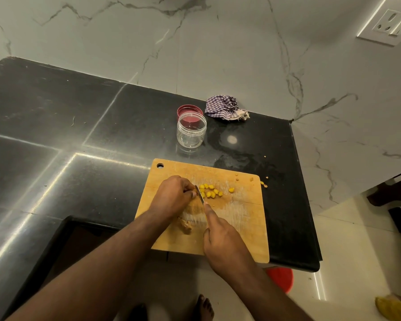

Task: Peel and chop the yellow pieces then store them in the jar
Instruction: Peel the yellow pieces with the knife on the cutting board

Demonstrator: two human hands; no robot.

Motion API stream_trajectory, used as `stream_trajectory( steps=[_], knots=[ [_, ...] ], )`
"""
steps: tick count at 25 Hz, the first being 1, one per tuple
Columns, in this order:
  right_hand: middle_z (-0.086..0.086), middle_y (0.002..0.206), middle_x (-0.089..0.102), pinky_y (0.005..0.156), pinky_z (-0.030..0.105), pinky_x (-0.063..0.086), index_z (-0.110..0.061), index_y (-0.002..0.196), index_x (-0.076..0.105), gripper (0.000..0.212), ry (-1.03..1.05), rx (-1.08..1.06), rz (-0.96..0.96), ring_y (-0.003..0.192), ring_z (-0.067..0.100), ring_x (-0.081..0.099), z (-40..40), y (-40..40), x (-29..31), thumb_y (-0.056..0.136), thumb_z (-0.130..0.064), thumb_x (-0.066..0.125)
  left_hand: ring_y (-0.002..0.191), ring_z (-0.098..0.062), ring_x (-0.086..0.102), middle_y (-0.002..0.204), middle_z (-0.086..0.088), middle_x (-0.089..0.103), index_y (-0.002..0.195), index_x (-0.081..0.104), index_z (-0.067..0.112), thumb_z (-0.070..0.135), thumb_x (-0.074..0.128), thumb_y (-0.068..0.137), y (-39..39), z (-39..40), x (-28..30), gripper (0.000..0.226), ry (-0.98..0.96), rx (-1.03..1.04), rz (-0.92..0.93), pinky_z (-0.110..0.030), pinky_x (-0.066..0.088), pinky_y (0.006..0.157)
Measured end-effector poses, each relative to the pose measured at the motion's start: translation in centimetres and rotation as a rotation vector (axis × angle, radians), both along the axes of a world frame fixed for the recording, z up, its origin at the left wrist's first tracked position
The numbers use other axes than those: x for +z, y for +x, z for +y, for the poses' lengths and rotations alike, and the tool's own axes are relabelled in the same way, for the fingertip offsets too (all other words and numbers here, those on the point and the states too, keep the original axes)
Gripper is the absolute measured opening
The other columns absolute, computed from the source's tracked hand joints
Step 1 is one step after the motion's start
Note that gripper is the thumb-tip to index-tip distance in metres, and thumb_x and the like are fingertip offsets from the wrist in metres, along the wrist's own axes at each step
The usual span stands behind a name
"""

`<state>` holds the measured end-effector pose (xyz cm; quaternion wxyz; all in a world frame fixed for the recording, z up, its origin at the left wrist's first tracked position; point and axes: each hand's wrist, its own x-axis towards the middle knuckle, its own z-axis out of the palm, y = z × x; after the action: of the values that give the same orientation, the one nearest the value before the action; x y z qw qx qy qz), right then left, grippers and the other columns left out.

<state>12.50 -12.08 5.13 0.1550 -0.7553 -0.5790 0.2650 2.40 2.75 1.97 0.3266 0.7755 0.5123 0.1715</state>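
Left hand [171, 195], centre of frame: fingers curled down onto the wooden cutting board [241, 228], apparently pinning a piece under the fingertips. The piece itself is hidden by the hand, so what it grasps cannot be told.

Knife [200, 193]: blade runs from lower right up to upper left, tip touching or just beside the left fingertips. Judgement: the next cut turns on this, since the blade lies directly against the holding fingers.

Right hand [222, 242], lower centre: closed round the knife handle, index finger laid straight along the spine.

Yellow pieces [210, 190]: cut bits clustered just right of the blade, one apart further right. The left hand is nearer to them.

Peel scraps [185, 225] lie between the two wrists.

Jar [191, 129], upper centre beyond the board: open, empty, well apart from both hands. Lid [188, 110] sits touching behind it.
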Motion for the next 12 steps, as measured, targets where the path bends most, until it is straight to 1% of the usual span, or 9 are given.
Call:
stream_trajectory(
  steps=[2,4,8,12],
  knots=[
    [-0.001,0.11,0.055,0.079,0.033,0.049,-0.034,0.156,0.01,0.059,-0.02,0.019,-0.012,0.091,0.012,0.054,0.2,0.0,0.1,0.103,-0.025,0.033,0.081,-0.004,0.054,0.103,0.002,0.072,0.106,0.078,0.016,0.016,0.068,0.091,0.0,0.0,0.0,0.018,0.0,-0.003,0.004,-0.016,0.038,0.063],
    [0.0,0.111,0.055,0.077,0.032,0.047,-0.034,0.156,0.008,0.059,-0.054,0.028,-0.023,0.092,0.014,0.054,0.7,0.1,0.2,0.103,-0.023,0.033,0.081,-0.006,0.055,0.103,0.001,0.072,0.105,0.078,0.015,0.016,0.068,0.091,0.0,0.1,0.0,0.018,-0.004,-0.003,0.009,-0.02,0.04,0.068],
    [0.007,0.119,0.055,0.082,0.036,0.047,-0.031,0.157,0.006,0.063,-0.123,0.055,-0.049,0.099,0.022,0.054,2.1,0.3,0.6,0.101,-0.019,0.033,0.081,-0.004,0.053,0.105,0.001,0.073,0.104,0.078,0.015,0.015,0.067,0.091,0.1,0.2,-0.1,0.017,0.011,-0.004,0.018,-0.02,0.039,0.069],
    [0.009,0.117,0.055,0.076,0.034,0.045,-0.03,0.157,0.002,0.065,-0.135,0.082,-0.084,0.094,0.021,0.053,2.0,0.2,0.3,0.1,-0.019,0.032,0.083,-0.004,0.055,0.107,0.001,0.074,0.107,0.077,0.014,0.016,0.068,0.091,0.1,0.1,-0.1,0.019,0.014,0.005,0.015,-0.02,0.043,0.074]
  ],
)
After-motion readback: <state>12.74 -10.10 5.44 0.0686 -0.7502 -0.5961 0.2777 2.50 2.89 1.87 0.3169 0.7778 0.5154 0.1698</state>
